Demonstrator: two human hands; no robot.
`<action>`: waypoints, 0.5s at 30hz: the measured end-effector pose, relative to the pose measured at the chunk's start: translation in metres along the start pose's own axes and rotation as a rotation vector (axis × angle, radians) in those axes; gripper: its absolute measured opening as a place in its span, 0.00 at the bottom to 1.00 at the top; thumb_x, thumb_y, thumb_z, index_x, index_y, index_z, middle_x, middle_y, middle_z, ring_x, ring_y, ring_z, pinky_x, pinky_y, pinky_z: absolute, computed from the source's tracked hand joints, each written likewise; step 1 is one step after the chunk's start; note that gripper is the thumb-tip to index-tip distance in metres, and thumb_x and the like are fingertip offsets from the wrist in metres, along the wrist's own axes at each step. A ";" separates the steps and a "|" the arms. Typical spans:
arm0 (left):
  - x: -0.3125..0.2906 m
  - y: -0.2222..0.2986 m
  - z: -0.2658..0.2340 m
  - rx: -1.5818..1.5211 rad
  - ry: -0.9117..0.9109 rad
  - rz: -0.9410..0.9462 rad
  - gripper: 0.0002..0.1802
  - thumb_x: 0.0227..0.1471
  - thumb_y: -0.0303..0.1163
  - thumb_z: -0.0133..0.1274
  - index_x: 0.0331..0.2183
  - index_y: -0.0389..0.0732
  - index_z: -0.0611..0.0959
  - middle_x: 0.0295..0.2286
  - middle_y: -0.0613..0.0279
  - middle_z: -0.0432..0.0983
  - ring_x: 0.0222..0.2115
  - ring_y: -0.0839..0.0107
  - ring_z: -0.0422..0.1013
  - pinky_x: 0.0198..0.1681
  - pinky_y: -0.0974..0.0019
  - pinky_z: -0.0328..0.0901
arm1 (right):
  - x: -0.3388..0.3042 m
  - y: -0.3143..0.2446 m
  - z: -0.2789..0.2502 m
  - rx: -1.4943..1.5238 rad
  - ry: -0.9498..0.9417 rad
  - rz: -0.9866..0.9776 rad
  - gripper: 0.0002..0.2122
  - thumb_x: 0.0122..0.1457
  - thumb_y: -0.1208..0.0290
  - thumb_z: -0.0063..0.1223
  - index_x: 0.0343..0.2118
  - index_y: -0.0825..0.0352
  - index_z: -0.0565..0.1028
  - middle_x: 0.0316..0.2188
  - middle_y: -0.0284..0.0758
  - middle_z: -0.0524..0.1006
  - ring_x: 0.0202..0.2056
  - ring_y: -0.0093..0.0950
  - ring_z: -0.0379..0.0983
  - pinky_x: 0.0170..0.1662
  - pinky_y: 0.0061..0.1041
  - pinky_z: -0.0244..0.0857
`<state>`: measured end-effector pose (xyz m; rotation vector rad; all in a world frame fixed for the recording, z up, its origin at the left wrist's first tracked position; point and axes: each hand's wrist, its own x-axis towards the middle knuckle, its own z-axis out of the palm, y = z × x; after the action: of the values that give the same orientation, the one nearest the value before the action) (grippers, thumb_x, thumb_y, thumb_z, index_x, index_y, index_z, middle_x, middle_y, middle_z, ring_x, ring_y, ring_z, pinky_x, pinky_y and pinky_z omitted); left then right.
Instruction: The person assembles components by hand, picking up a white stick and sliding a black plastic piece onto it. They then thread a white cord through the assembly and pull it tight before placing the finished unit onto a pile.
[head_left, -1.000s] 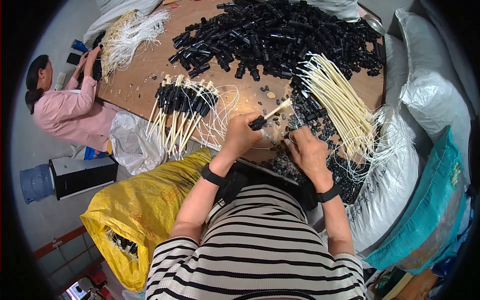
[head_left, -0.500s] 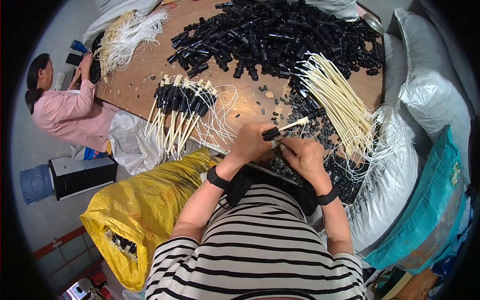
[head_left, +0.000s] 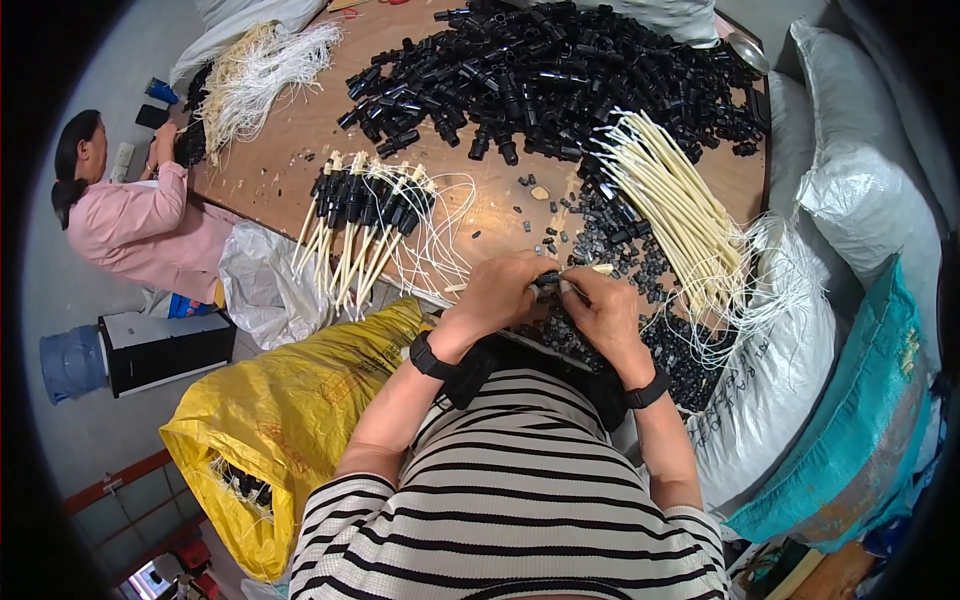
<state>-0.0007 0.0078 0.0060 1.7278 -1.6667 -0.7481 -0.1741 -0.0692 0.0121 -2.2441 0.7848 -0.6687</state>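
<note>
- Here, the left hand (head_left: 492,296) is curled, its thumb and forefinger closed on a short black fitting (head_left: 545,281) over the near edge of the table (head_left: 485,190).
- The right hand (head_left: 608,310) meets it from the other side, thumb and forefinger pinching at the fitting's right end; its other fingers are folded, and I cannot tell whether they grip anything.
- The fitting lies between the two sets of fingertips, mostly covered by them; a pale rod end (head_left: 603,269) shows just beyond the right forefinger.
- Black bands (head_left: 430,356) circle both wrists.
- Around and under the hands, small dark pieces (head_left: 690,350) are scattered, thickest by the right wrist.
- To the left, a row of assembled rods with black fittings (head_left: 360,205) overhangs the table edge, thin white strings looping off it.
- To the right lies a bundle of cream rods (head_left: 675,200), white strings trailing from its near end.
- At the far side, black tubular parts (head_left: 540,75) form a broad heap.
- A yellow sack (head_left: 290,400) leans near the left forearm; a teal sack (head_left: 850,420) stands at the right.
- Further left, a co-worker in pink (head_left: 130,220) sits by the table.
</note>
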 end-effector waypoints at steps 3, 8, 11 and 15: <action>0.001 -0.003 0.001 -0.023 0.039 0.072 0.25 0.39 0.17 0.51 0.44 0.43 0.78 0.33 0.51 0.77 0.35 0.49 0.72 0.36 0.55 0.66 | 0.004 -0.007 -0.004 0.043 -0.028 0.099 0.11 0.50 0.79 0.54 0.38 0.66 0.77 0.27 0.44 0.78 0.28 0.40 0.77 0.31 0.31 0.69; 0.010 0.006 -0.010 -0.097 -0.210 -0.016 0.29 0.40 0.19 0.52 0.49 0.44 0.72 0.33 0.51 0.77 0.37 0.50 0.73 0.38 0.56 0.67 | -0.002 -0.002 -0.001 0.073 -0.129 0.001 0.12 0.51 0.78 0.52 0.40 0.64 0.76 0.28 0.42 0.78 0.27 0.43 0.75 0.30 0.35 0.69; 0.010 0.003 -0.001 -0.230 -0.038 0.015 0.27 0.40 0.21 0.54 0.46 0.40 0.73 0.32 0.55 0.78 0.37 0.52 0.74 0.36 0.57 0.67 | 0.000 -0.004 -0.001 0.044 -0.096 -0.023 0.12 0.51 0.78 0.51 0.41 0.64 0.74 0.28 0.42 0.77 0.28 0.44 0.75 0.29 0.37 0.68; 0.021 0.005 -0.002 0.033 0.261 0.184 0.16 0.36 0.23 0.60 0.33 0.41 0.80 0.29 0.61 0.76 0.31 0.60 0.71 0.35 0.63 0.65 | -0.004 -0.002 0.003 -0.094 -0.041 0.115 0.13 0.50 0.82 0.51 0.41 0.66 0.74 0.30 0.45 0.76 0.31 0.46 0.75 0.32 0.37 0.69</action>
<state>-0.0021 -0.0132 0.0117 1.5904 -1.6357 -0.3939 -0.1745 -0.0639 0.0107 -2.2697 0.9344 -0.5395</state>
